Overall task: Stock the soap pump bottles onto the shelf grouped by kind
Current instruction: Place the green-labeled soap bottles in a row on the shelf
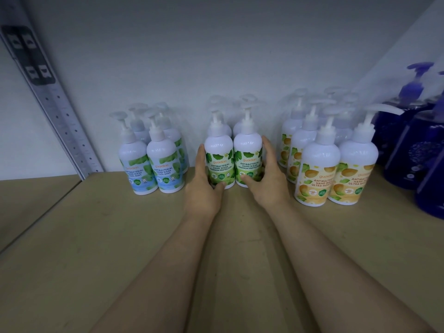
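Three groups of white pump bottles stand on the beige shelf. Blue-label cool mint bottles are at the left, green-label bottles in the middle, orange-label bottles at the right. My left hand grips the left front green bottle, thumb across its base and fingers round its left side. My right hand grips the right front green bottle, thumb on the label and fingers behind its right side. Both bottles stand upright, touching each other. More green bottles stand behind them, mostly hidden.
Dark blue pump bottles crowd the far right of the shelf. A perforated metal upright runs diagonally at the left. A white back wall closes the shelf behind the bottles. Bare shelf board lies in front of all the groups.
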